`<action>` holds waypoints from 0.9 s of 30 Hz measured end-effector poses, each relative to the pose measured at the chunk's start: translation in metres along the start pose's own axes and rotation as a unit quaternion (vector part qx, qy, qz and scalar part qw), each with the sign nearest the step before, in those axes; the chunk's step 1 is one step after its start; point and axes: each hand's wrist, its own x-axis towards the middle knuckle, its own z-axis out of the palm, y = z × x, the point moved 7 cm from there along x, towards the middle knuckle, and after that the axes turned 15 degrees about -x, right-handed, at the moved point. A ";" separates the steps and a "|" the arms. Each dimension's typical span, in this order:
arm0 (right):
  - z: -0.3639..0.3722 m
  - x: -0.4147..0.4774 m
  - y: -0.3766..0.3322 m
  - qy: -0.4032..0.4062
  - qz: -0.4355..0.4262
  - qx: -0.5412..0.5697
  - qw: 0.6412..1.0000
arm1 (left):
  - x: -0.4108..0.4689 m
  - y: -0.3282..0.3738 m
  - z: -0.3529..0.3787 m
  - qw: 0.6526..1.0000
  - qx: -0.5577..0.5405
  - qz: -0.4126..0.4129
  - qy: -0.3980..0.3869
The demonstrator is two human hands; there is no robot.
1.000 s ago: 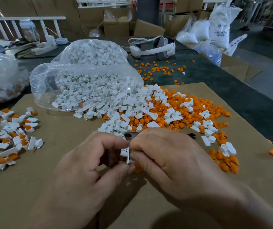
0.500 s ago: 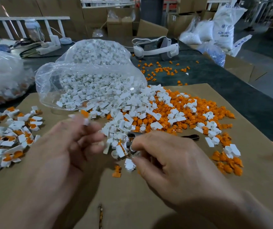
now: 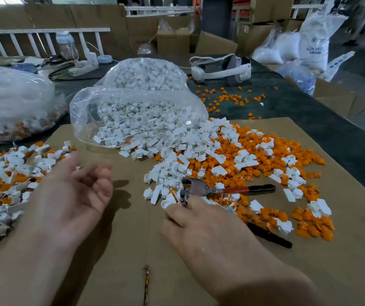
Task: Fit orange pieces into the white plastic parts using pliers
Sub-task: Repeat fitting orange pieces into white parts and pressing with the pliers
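Pliers (image 3: 199, 189) lie flat at centre-right of the frame, metal head pointing left into the edge of the loose pile, one red-and-black handle running right, the other black handle angled toward lower right. No one is squeezing them. Orange pieces (image 3: 254, 171) and white plastic parts (image 3: 177, 171) are mixed in one heap around and behind the head, on the cardboard sheet (image 3: 121, 250). Right hand (image 3: 210, 230) sits just below the head, fingertips touching the head and a white part beside it. Can't tell if its grip has closed on anything. Left hand (image 3: 75, 191), centre-left, palm turned up, fingers loosely curled, grip slack and empty; it's blurred. Just left of it is the fitted pile (image 3: 7, 180), white with orange seated. My read: between cycles, at the pick-up-stock step. Next move calls for one white part and one orange piece singled out of the heap, mated, then pliers taken by both handles to press. Risk is grabbing doubles from that tangle. Further out: clear bag (image 3: 133, 100) of white parts spilling at upper centre, headset (image 3: 219, 69) on the dark surface (image 3: 309, 111) beyond.
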 end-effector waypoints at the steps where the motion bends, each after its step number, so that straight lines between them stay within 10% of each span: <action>1: 0.000 -0.001 0.003 0.000 0.010 0.003 1.000 | -0.007 -0.004 0.010 0.990 0.133 0.047 0.010; 3: 0.000 -0.003 0.007 0.000 0.023 0.015 1.000 | -0.025 -0.013 0.032 0.884 0.446 0.136 -0.010; 6: 0.000 -0.005 0.009 0.005 0.028 0.019 0.999 | -0.051 -0.042 0.059 0.623 0.739 0.232 -0.107; 10: 0.002 -0.007 0.014 0.003 0.064 0.027 0.998 | -0.047 -0.055 0.063 0.522 0.795 0.276 -0.136; 27: -0.009 -0.010 0.022 0.016 0.075 0.056 0.996 | -0.053 -0.047 0.065 0.662 0.707 0.228 -0.104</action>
